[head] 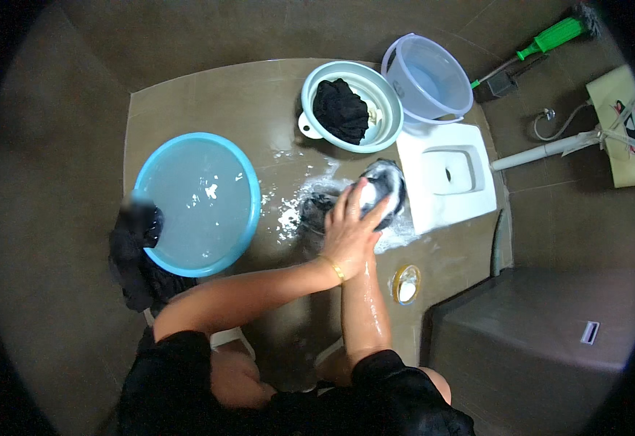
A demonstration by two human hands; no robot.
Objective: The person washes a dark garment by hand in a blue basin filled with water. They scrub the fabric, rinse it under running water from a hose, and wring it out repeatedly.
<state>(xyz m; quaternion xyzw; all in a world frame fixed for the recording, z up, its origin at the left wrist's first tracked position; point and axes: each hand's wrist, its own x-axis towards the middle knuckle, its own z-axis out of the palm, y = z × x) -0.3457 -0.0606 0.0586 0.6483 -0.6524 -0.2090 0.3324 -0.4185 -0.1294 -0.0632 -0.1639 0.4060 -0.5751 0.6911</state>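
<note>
A dark wet cloth [394,182] covered in white lather lies bunched on the tiled floor beside the squat toilet pan. My left hand [350,226], with a gold bangle at the wrist, rests on it with spread fingers; whether they grip the cloth is unclear. Under it is my right hand [374,241], mostly hidden, its forearm wet. White foam lies between my left thumb and forefinger. Left of the hands, another dark wet piece [317,210] lies in suds. A round yellowish dish [414,275] with a white piece in it sits right of my right forearm.
A blue-rimmed tub [255,207] of cloudy water stands left, black cloth [127,261] by its edge. Beyond the hands are a pale basin [307,90] holding black cloth and a translucent bucket [462,103]. The white squat toilet pan [481,210] and a green-handled brush [552,38] are right.
</note>
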